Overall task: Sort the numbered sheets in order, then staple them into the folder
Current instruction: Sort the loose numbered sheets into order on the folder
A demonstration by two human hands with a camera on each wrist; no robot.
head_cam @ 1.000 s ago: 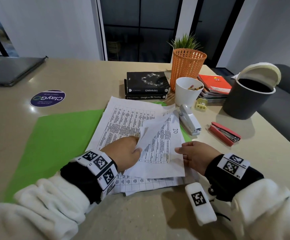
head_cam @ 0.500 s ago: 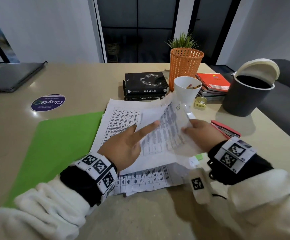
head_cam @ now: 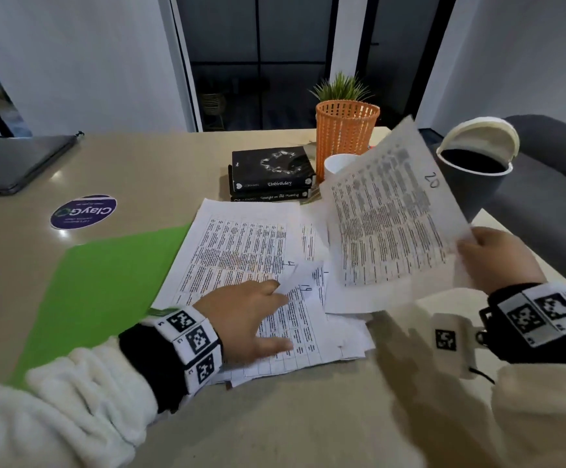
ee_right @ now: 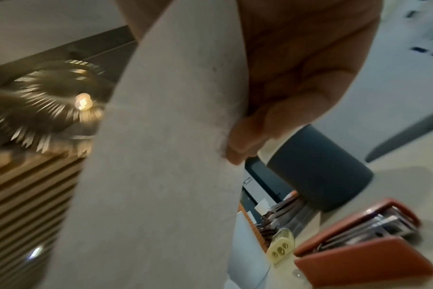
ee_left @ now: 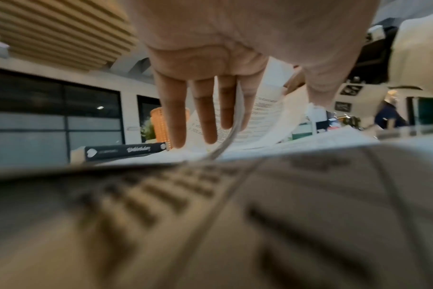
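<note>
head view: the right hand (head_cam: 497, 258) pinches the near right edge of the sheet marked 20 (head_cam: 389, 224), lifted off the table (head_cam: 139, 163) and tilted up toward the camera, over the right side of the loose pile of sheets (head_cam: 247, 251). the left hand (head_cam: 244, 319) lies on the pile with fingers extended, and a curled sheet corner (head_cam: 295, 278) rises at its fingertips; left wrist view shows that paper edge passing between two straight fingers (ee_left: 205, 109), so the hand is spread rather than clenched. handwritten 4 and 19 show on sheets in the pile. the green folder (head_cam: 106, 285) lies open and flat, its right part under the pile. right wrist view: thumb and fingers clamp the blurred sheet; the red stapler (ee_right: 359, 240) lies on the table near the dark bin (ee_right: 319, 172). behind the pile: stacked black books (head_cam: 271, 173), orange basket (head_cam: 345, 130), white cup (head_cam: 339, 163).
</note>
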